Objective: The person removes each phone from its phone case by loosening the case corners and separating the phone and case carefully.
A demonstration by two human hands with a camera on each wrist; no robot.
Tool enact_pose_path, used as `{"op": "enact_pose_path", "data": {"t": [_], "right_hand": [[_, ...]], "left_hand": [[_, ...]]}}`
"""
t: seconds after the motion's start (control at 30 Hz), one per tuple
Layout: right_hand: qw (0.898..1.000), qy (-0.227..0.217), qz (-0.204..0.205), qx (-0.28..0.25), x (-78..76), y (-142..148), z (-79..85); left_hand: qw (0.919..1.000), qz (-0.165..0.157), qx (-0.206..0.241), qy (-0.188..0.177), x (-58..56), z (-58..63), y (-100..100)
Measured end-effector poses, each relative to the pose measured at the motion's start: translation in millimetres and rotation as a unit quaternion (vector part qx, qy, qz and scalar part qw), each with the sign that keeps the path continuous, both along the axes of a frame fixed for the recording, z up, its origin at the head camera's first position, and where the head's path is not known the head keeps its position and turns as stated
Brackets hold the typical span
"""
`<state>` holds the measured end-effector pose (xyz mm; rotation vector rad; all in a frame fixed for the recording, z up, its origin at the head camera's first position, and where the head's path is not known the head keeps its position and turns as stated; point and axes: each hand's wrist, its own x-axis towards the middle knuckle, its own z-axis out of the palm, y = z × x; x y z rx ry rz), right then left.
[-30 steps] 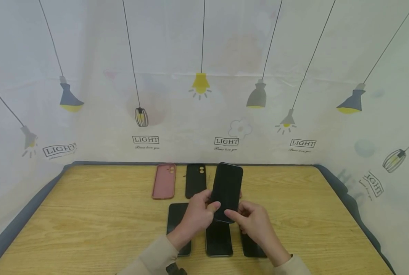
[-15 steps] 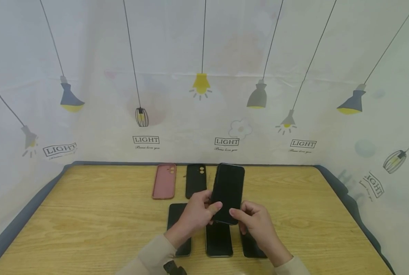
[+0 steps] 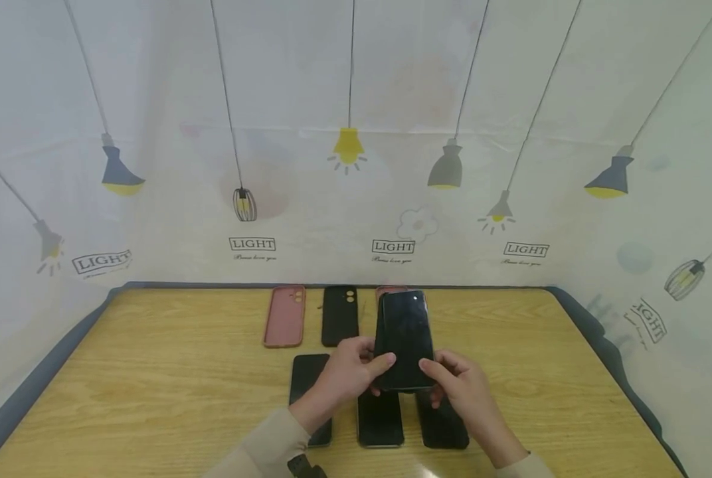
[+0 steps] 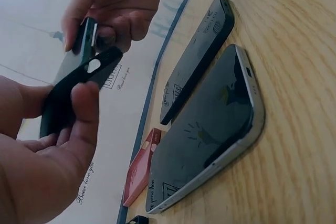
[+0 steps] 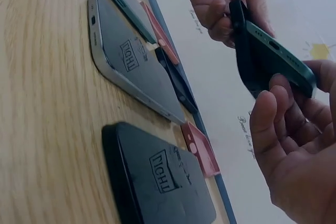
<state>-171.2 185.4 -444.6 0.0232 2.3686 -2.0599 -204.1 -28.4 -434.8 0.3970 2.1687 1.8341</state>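
Observation:
A black-screened smartphone is held up over the table between both hands. Its dark green edge with the charging port shows in the right wrist view, tilted partly out of a dark phone case. My left hand grips the case and phone along their left side, thumb on the screen. On the opposite side my right hand pinches the phone near its lower corner, thumb on the glass and fingers behind. The case's lower end, with an oblong cutout, stands away from the phone in the left wrist view.
Three dark-screened phones lie in a row close to me: left phone, middle phone and right phone. Behind them are a pink case, a black case and another pink case, mostly hidden by the held phone.
The held phone has tilted and shifted right, its case showing more along the left edge. My right hand has moved right with it. The rear pink case's top edge has come into sight.

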Motion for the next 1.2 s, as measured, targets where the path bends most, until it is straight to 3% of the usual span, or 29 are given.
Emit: {"op": "enact_pose_path", "data": {"t": [0.13, 0.37, 0.63, 0.9, 1.2], "right_hand": [[0.999, -0.013, 0.000, -0.038, 1.5, 12.7, -1.3], [0.995, -0.019, -0.003, -0.094, 6.6, 29.8, -3.9], [0.994, -0.045, -0.018, -0.094, 10.4, 45.8, -5.2], [0.993, -0.075, -0.049, -0.071, 14.3, 63.6, -2.4], [0.994, -0.085, -0.053, -0.042, 19.3, 85.1, -3.2]], "left_hand": [[0.9991, -0.033, 0.006, -0.026, -0.4, -1.0, 0.7], [0.9938, -0.074, 0.062, -0.056, -0.5, 0.2, 3.8], [0.9891, -0.118, 0.055, -0.069, -3.6, 1.9, 5.9], [0.9907, -0.111, 0.039, -0.069, -8.8, 2.0, 11.7], [0.9951, -0.079, 0.005, -0.059, -19.4, 4.1, 18.1]]}}
